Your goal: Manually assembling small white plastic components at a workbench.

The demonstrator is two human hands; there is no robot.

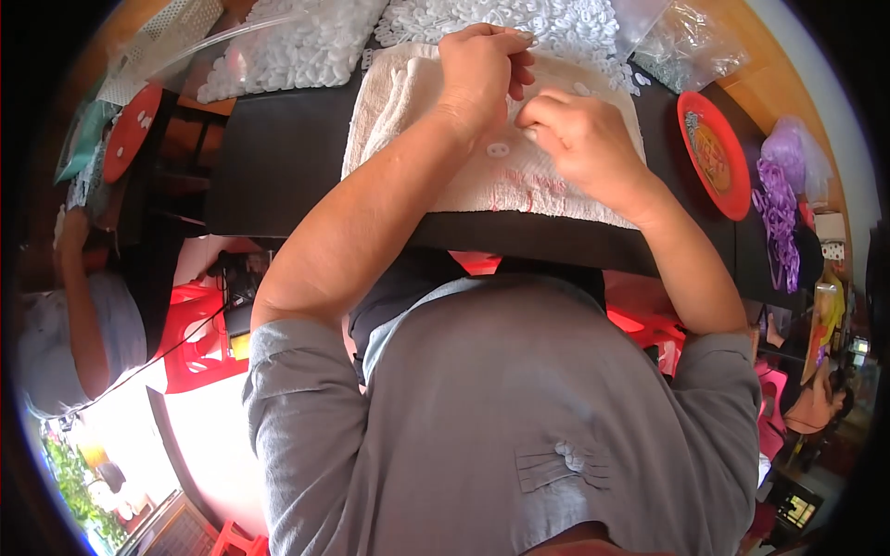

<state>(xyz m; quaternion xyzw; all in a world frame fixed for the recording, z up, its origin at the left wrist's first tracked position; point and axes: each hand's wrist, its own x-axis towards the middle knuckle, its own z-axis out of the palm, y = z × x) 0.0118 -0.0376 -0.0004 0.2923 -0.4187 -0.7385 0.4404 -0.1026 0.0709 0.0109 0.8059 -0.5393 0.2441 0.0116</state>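
Note:
Both my hands are over a cream towel (389, 120) spread on the black table. My left hand (477, 69) is at the towel's far part, its fingers curled to the right; whatever lies inside them is hidden. My right hand (589, 139) hovers close by on the right, thumb and forefinger pinched together. Anything between those fingertips is too small to make out. A small white oval plastic piece with two holes (498, 149) rests on the towel below my hands. Beyond the towel lies a big heap of similar white pieces (538, 14).
A clear bag of white pieces (297, 56) lies at the far left. To the right are a red oval tray (688, 139), a crumpled clear bag (691, 42) and purple straps (779, 218). Another person's arm (82, 306) shows at the left, near a red plate (130, 134).

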